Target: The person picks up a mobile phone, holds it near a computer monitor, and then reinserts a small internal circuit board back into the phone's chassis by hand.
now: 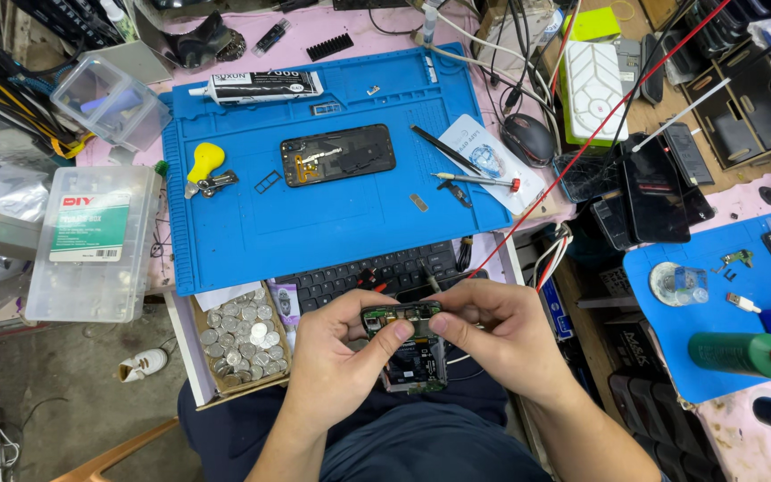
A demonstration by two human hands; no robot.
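- Both hands are up over the lap, just off the near edge of the tabletop, holding a small opened phone body with its dark circuit board exposed (410, 350) — lifted close under the head camera, likely so the tiny parts at its top end can be seen.
- The left hand (336, 344) has its grip pressed together on the top left corner of the board: thumb tip on the front face, fingers curled behind.
- The right hand (501, 335) mirrors it, thumb and forefinger pinching the top right corner (both grips look nearly shut, with only the thin board between the pads).
- The lower half of the phone body hangs free below the fingers, above the dark trousers.
- Farther back, on the blue silicone work mat (332, 214), a second black phone frame (338, 154) lies flat at the middle, seemingly parked within reach.
- Black-handled tweezers and a slim screwdriver (475, 178) rest toward the mat's right edge.
- An open cardboard box of silver coins (243, 344) sits at the near left corner, beside the left wrist.
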